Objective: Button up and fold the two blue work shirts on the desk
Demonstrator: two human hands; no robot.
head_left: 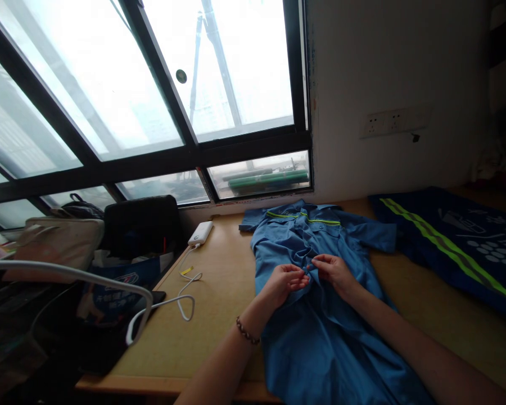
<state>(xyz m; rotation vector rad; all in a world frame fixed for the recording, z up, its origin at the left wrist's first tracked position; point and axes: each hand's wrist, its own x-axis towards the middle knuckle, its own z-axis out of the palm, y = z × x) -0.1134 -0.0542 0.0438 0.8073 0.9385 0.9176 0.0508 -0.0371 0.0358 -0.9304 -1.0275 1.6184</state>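
Observation:
A blue short-sleeved work shirt (320,320) with yellow-green strips across the chest lies front up on the wooden table, its collar toward the window. At the middle of its front, my left hand (287,280) pinches the cloth along the button placket, palm partly turned up. Close beside it, my right hand (332,271) grips the other side of the placket between thumb and fingers. The cloth is drawn up and wrinkled between them. Any button at the fingertips is too small to make out. A dark beaded bracelet (247,332) circles my left wrist.
A dark blue garment (459,242) with a reflective stripe lies at the right. On the table (219,326), left of the shirt, is a white power bank (200,233) with a white cable (185,298). Bags and a black chair (143,225) stand beyond the left edge.

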